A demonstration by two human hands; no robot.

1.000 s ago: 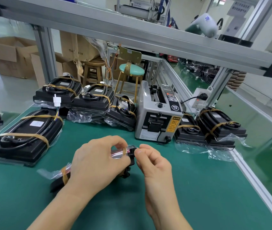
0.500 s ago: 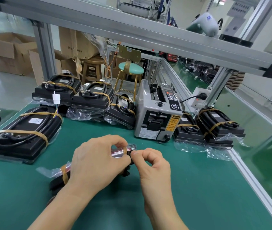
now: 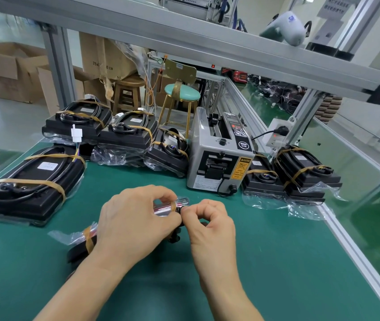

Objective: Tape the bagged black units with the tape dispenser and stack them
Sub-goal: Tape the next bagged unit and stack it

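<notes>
A bagged black unit (image 3: 81, 247) lies on the green mat in front of me, largely hidden under my left hand (image 3: 133, 221), which grips its top. A brown tape strip crosses its left end. My right hand (image 3: 210, 224) pinches the bag's right end beside the left fingertips. The grey tape dispenser (image 3: 219, 156) stands behind the hands, its slot facing me. Taped bagged units lie at the left (image 3: 31, 181), stacked at the back (image 3: 126, 133) and at the right (image 3: 304, 172).
An aluminium frame beam (image 3: 184, 40) runs overhead. The bench's metal edge (image 3: 355, 249) runs along the right. A power socket (image 3: 277, 133) with a plug sits behind the dispenser. Stools (image 3: 179, 93) and cardboard boxes (image 3: 6, 70) stand beyond the bench.
My right fingers have curled in tighter and closed up to the left fingertips on the bag's end. The unit has stayed in place.
</notes>
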